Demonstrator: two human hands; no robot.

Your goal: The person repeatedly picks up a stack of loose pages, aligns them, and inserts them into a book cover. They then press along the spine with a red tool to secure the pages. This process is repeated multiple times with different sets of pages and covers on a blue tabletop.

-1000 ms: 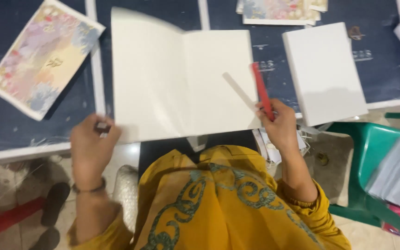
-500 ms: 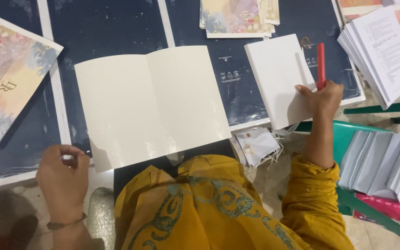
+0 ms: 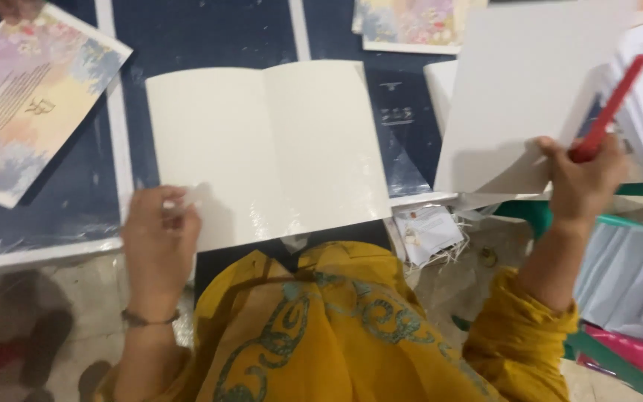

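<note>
A wide cream folder (image 3: pixel 269 149) lies open and flat on the dark blue desk (image 3: pixel 202 37), its centre crease running straight up and down and its near edge just above the person's yellow garment. Its surface is blank and slightly glossy near the lower edge. Right of the folder, a white sheet (image 3: pixel 530 97) is lifted off the desk and tilted, its lower corner pinched in the right hand (image 3: pixel 578 175). That hand is closed, gripping both the sheet and a red pen (image 3: pixel 608 108) that slants up along the sheet's right side. Left of the folder lies a pastel floral card (image 3: pixel 31 104), turned at an angle, and above the folder's right half another floral card (image 3: pixel 411 26) is partly cut off by the frame. The left hand (image 3: pixel 159 231) rests at the folder's lower left corner, fingers curled shut around something small and pale; what it is cannot be told.

Half a second ago the right hand rested on a white stack right of the folder with the pen upright; now a sheet has come up off that place and fills the upper right of the view. The left hand has moved in from below the folder's corner to touch it.
</note>
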